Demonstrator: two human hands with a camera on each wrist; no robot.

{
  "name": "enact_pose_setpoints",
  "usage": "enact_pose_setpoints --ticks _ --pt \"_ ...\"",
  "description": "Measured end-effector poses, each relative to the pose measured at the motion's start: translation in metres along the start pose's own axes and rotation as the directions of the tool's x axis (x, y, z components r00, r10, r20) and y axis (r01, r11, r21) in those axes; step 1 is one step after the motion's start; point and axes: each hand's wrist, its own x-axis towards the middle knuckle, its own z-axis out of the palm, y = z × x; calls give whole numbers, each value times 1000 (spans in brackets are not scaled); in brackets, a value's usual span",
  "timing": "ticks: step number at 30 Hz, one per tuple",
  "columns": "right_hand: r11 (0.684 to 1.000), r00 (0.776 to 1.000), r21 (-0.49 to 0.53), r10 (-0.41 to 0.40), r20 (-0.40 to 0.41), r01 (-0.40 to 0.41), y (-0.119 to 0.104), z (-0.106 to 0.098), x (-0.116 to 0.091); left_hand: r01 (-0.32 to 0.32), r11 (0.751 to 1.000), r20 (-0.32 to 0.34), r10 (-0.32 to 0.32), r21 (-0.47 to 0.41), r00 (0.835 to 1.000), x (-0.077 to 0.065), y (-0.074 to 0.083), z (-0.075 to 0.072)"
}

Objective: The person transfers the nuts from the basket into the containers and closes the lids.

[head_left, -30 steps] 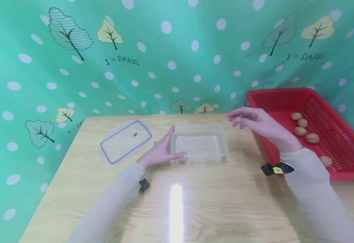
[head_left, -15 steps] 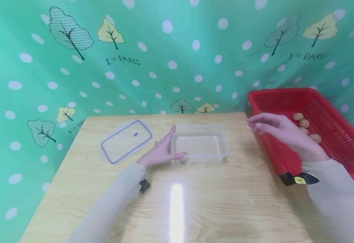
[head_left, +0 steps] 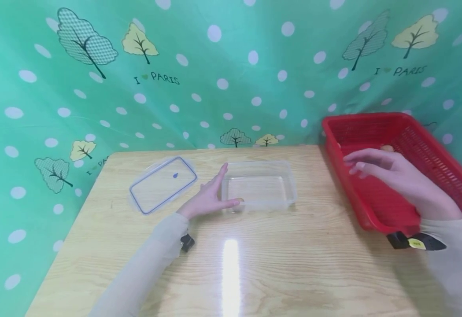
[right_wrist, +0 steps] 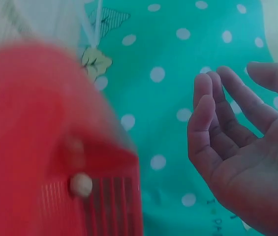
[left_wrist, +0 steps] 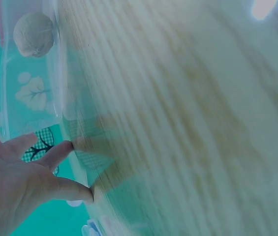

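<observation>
A clear plastic food container stands on the table near the back. My left hand rests at its left end, fingers straight and thumb along the front wall. In the left wrist view a walnut shows through the container's wall; from above, the thumb partly hides it. Over the left side of a red basket hovers my right hand, fingers loosely bent and holding nothing. Behind that hand, part of a walnut peeks out in the basket; hand and forearm cover others. One walnut appears in the right wrist view.
Left of the container lies a clear lid with a blue seal. A green dotted curtain hangs behind the wooden table and along its left side. The basket takes up the table's right end.
My right hand has moved right, from beside the container to over the red basket, and now hides most of the walnuts there. The left hand and the container stay put.
</observation>
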Motion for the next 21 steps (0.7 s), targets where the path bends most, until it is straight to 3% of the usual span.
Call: enact_pose_setpoints --ticks 9,18,21 --pt "985 999 -172 -1 -34 -5 24 -19 -7 -5 1000 -11 5 -3 1000 -1 -1 -2" --pt "974 998 -224 53 40 -43 59 -31 -6 -1 1000 -3 1 -17 1000 -1 0 -1" --pt "961 999 -278 11 39 0 71 -34 -8 2 1000 2 -2 -19 1000 -1 0 0"
